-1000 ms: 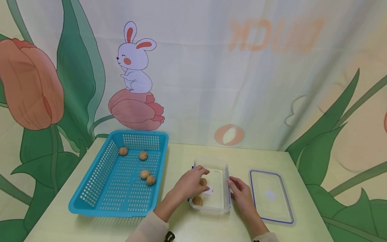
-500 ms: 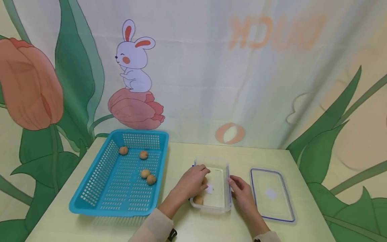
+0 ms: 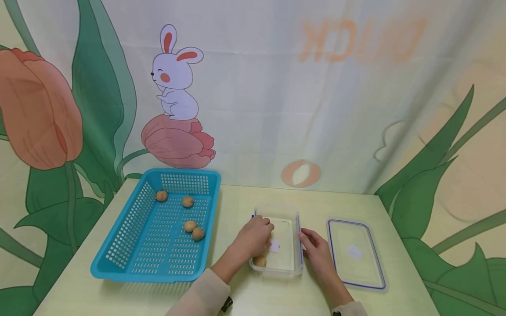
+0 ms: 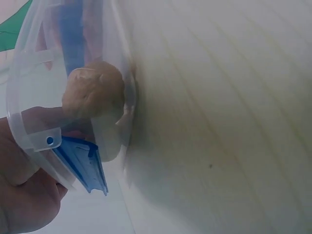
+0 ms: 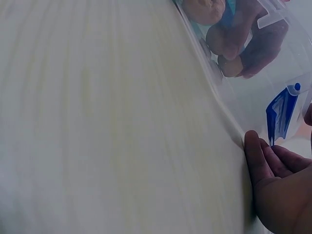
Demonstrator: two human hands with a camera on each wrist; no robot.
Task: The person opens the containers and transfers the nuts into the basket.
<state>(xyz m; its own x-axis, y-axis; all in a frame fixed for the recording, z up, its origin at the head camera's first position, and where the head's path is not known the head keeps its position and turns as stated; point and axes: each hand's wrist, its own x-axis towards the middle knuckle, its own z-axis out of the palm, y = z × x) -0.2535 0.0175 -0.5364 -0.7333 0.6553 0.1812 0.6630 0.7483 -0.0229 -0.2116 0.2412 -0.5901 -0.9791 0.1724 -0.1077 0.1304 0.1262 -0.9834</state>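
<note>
A clear plastic food container [image 3: 290,267] with blue clips stands uncovered on the table. My left hand [image 3: 254,235] reaches over its left wall, and in the right wrist view its fingertips pinch a walnut [image 5: 231,66] low inside. Another walnut [image 3: 259,261] lies in the container's near left corner, also visible through the wall in the left wrist view. My right hand [image 3: 316,250] holds the right side of the container, thumb at the rim and fingers along the outer wall, close to a blue clip [image 5: 282,112].
Left of the container stands a blue slotted basket [image 3: 152,277] with several walnuts [image 3: 187,201] in it. To the right, a clear lid [image 3: 369,272] with a blue seal lies flat on the table [image 3: 269,298]. A printed curtain [image 3: 253,109] hangs behind the table.
My left fingers have closed in around the walnut inside the container, which is now hidden from the head view. The right hand stays at the container's side.
</note>
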